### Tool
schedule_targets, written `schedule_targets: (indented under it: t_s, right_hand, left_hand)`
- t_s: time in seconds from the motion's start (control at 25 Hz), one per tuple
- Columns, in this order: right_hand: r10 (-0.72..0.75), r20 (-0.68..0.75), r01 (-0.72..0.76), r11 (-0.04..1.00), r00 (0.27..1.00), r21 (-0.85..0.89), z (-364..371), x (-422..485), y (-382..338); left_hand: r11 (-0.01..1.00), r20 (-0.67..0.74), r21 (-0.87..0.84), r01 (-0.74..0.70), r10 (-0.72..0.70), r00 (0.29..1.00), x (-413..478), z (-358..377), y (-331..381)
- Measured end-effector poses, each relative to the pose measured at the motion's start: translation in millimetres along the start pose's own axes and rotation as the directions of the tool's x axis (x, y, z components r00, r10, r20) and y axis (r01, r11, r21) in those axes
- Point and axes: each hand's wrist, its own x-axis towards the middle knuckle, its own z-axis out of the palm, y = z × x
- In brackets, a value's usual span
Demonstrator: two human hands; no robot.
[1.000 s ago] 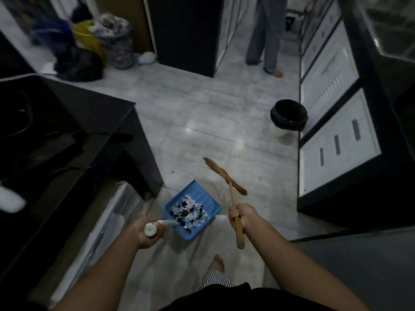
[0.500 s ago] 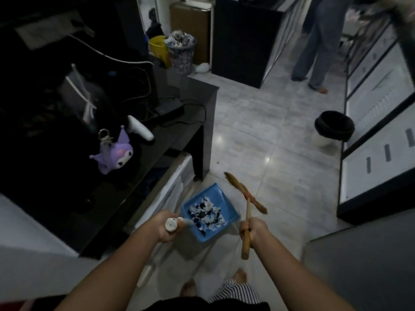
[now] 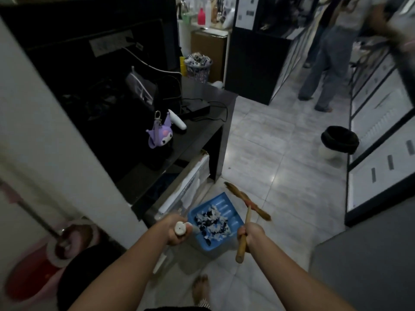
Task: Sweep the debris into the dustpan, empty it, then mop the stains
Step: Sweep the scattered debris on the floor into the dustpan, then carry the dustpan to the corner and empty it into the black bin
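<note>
My left hand (image 3: 177, 230) grips the white handle of a blue dustpan (image 3: 233, 222), held level above the floor. A pile of black and white paper scraps (image 3: 212, 223) lies in its tray. My right hand (image 3: 250, 233) holds the wooden handle of a small broom (image 3: 246, 202), whose brown bristle head points up and away, just right of the dustpan. A black-lined waste bin (image 3: 339, 140) stands on the grey tiled floor at the right. A mop (image 3: 67, 239) in a pink bucket sits at the lower left.
A black desk (image 3: 202, 122) with a purple plush toy, cables and a white controller stands to the left. A full mesh bin (image 3: 198, 66) sits behind it. Display cabinets (image 3: 381, 140) line the right side. A person (image 3: 325, 63) stands at the far end of the aisle. My bare foot (image 3: 201, 288) is below.
The view has swung left and back, bringing the desk, white wall and mop bucket into sight. Both hands keep the same hold on dustpan and broom.
</note>
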Motion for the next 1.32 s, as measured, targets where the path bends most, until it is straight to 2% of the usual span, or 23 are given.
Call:
schedule_targets:
  t_s: [0.28, 0.44, 0.64, 0.84, 1.12, 1.32]
  right_hand:
    - [-0.05, -0.042, 0.048, 0.998, 0.998, -0.046, -20, -59, 94]
    - [-0.062, -0.055, 0.059, 0.996, 0.997, -0.069, -23, -88, 145]
    - [-0.057, -0.08, 0.044, 0.988, 0.995, -0.151, -18, -109, 207]
    - [-0.045, -0.081, 0.032, 0.988, 0.996, -0.149, 3, -132, 283]
    - [-0.082, -0.153, 0.083, 0.997, 0.985, 0.0, 45, -189, 412]
    - [-0.073, -0.139, 0.085, 0.993, 0.988, 0.077, 60, -221, 475]
  left_hand:
    - [0.999, 0.046, -0.05, -0.012, 0.014, 0.999, -67, -72, -88]
    - [0.996, 0.043, -0.089, 0.028, -0.024, 0.999, -103, -122, -131]
    - [0.995, 0.065, -0.086, 0.059, -0.054, 0.996, -133, -181, -163]
    - [0.997, 0.07, -0.043, 0.067, -0.064, 0.996, -147, -254, -180]
    - [0.992, 0.162, 0.054, 0.114, -0.121, 0.979, -175, -376, -178]
    - [0.992, 0.173, 0.074, 0.104, -0.116, 0.978, -208, -442, -173]
